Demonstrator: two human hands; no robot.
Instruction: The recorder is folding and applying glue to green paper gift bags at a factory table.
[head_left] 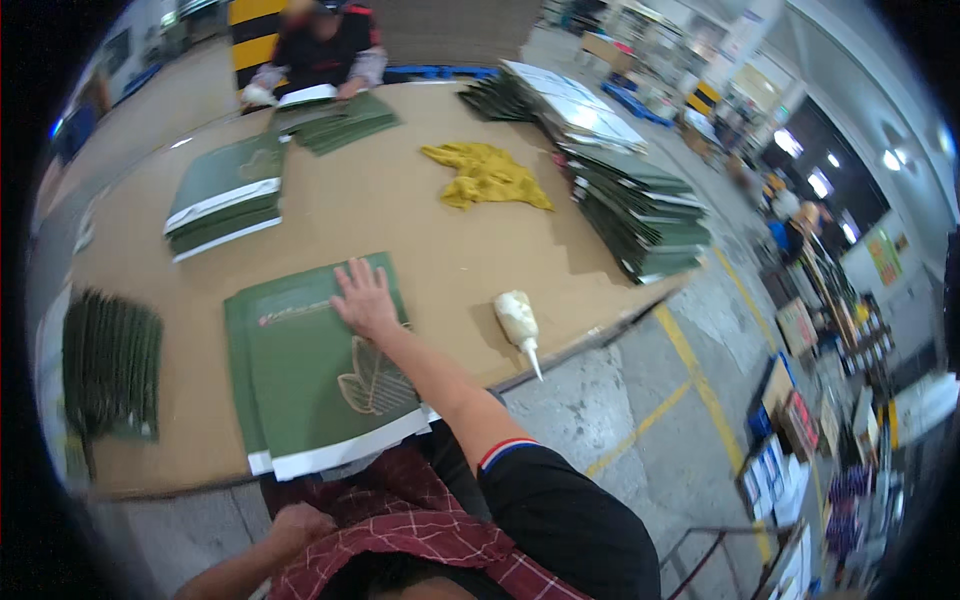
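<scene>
My right hand (366, 302) lies flat with spread fingers on the upper part of a green paper bag (300, 370). The bag is flat, has a leaf print and a white strip along its near edge, and overlaps another green bag (238, 350) at its left. Low in front of my checked red apron (400, 500), my left hand (302, 527) is closed; what is in it, if anything, is hidden. A white squeeze bottle (517, 318) with a long nozzle lies right of the bags, its tip past the table edge.
Stacks of green bags stand at the left (112, 365), back left (225, 195) and right (640, 215) of the brown table (450, 270). A yellow cloth (488, 175) lies crumpled near the middle. Across the table, a person (322, 50) handles green bags (345, 122).
</scene>
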